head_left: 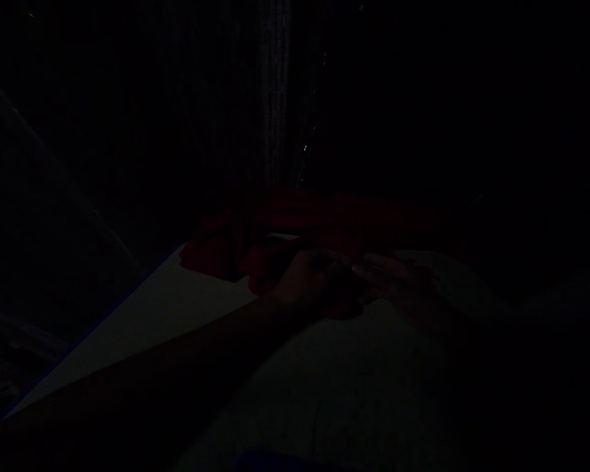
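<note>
The scene is very dark. Dark red cloth [209,255] lies in folds over a pale table top [167,308]. My left hand [312,272] reaches in over the cloth from the lower left, its fingers curled in and closed on a fold. From the right comes my right hand [396,275], just beside the left one. Its fingers point left and look stretched and apart, close to the left fingertips and at the cloth's edge. Shadow hides the finer detail between the two hands.
More red cloth [324,206] is heaped along the far end of the table. The table's left edge shows a blue strip [113,308]. A dark blue thing [275,461] shows at the bottom edge. A pale upright strip [274,85] stands behind.
</note>
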### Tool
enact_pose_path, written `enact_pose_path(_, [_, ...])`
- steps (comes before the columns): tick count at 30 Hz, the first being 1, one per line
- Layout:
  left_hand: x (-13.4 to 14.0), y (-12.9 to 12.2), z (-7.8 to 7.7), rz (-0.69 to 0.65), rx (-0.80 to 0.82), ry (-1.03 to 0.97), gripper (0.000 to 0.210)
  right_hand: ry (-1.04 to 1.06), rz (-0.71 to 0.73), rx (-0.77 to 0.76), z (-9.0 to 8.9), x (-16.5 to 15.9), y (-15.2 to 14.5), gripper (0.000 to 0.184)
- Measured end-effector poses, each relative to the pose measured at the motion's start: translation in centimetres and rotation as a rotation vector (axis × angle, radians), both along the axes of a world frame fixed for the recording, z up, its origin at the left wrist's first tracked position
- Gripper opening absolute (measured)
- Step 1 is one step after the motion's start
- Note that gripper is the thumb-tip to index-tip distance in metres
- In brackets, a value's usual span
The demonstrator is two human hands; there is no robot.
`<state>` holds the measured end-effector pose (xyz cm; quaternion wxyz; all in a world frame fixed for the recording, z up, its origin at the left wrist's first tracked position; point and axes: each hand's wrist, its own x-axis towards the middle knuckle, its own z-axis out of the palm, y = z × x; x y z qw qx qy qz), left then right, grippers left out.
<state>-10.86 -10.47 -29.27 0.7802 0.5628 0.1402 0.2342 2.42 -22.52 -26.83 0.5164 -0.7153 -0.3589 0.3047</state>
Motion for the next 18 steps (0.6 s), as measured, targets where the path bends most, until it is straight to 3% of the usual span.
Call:
enact_pose_path(5, [0.4,0.4,-0.8,0.060,0.081,0.020,0.014,0.067,-0.034,-0.054,0.7,-0.6,-0.1,0.044])
enact_pose_path(12, [0.2,0.2,0.0,0.038,0.052,0.061,0.012,0.090,-0.102,-0.035,-3.7,2.2,1.0,0.066])
enact_pose_path(15, [0.0,1.7,1.1,-0.072,0.061,0.138,0.012,0.076,-0.094,0.014,-4.7,3.0,1.0,0.070])
enact_pose_path(18, [0.3,4.1,1.8,-0.247,0.273,0.239,0.021,0.054,-0.118,0.096,-5.0,3.2,0.8,0.055])
